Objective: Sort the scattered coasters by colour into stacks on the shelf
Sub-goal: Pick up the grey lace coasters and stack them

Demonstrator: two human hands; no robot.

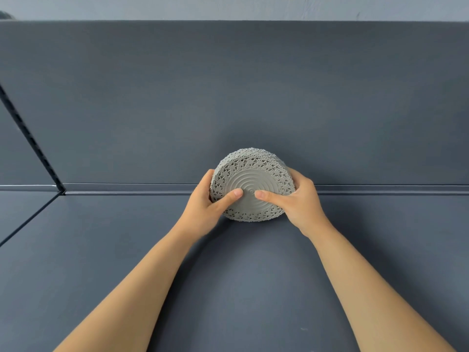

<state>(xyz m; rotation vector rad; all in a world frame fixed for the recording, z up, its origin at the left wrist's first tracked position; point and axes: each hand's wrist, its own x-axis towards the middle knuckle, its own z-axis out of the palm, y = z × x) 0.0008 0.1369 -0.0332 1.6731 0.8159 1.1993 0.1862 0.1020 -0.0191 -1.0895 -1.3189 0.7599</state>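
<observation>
Dark blue-grey shelf (253,288) is bearing a grey coaster stack (251,184) that the left hand (205,201) and right hand (297,199) are clamping between them, seemingly squaring it; next comes a gentle release.

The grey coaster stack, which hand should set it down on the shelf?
Probably both hands together. The left hand and right hand each clasp one side of the grey coaster stack, thumbs on top. Neither looks better placed.
</observation>
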